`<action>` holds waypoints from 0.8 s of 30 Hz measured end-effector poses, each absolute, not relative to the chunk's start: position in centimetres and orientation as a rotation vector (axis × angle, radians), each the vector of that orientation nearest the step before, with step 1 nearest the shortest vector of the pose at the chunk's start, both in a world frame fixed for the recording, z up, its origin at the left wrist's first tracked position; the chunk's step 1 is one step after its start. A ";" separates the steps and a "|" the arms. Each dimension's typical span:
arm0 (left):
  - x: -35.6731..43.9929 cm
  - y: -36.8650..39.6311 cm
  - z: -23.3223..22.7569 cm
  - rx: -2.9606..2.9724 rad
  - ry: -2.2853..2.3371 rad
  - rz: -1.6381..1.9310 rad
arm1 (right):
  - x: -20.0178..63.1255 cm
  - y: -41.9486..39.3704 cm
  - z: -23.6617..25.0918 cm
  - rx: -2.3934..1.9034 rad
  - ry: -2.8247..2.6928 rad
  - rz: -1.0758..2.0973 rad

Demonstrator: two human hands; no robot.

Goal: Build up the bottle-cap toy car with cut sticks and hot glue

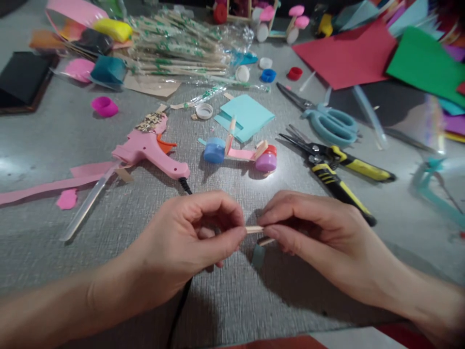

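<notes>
Over the grey table [54,271], both hands' fingers [232,235] pinch a wooden stick [254,229].

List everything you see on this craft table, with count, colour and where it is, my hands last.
wooden stick piece: one, tan, pinched between both hands.
glue gun: one, pink, lying left of centre.
bottle-cap craft: one, blue cap and purple cap joined by pink strip and wooden sticks, centre.
light blue paper: one folded sheet, behind the craft.
scissors: one, teal handles, right of centre.
snips: one, yellow and black handles, right.
wrapped sticks: a pile, count unclear, top centre.
loose caps: several, white, blue, red, top centre; one magenta at left.
coloured sheets: several, red, green and others, top right.
table: grey.
left hand: one, bottom left.
right hand: one, bottom right.
</notes>
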State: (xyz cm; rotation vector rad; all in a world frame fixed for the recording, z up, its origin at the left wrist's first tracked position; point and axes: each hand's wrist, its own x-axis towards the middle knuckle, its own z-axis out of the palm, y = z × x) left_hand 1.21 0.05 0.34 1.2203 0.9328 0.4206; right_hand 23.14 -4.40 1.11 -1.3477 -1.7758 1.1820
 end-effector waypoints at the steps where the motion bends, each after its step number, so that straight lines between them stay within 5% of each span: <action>1: 1.2 0.1 0.4 1.219 0.936 0.429 | 23.2 -4.4 1.2 -1.367 -1.736 1.218; 8: 1.3 0.5 0.7 1.258 0.940 0.443 | 23.5 -4.1 1.2 -1.393 -1.558 1.577; 24: 0.8 -0.1 0.5 1.396 0.925 0.325 | 23.7 -4.1 1.5 -1.373 -1.800 1.274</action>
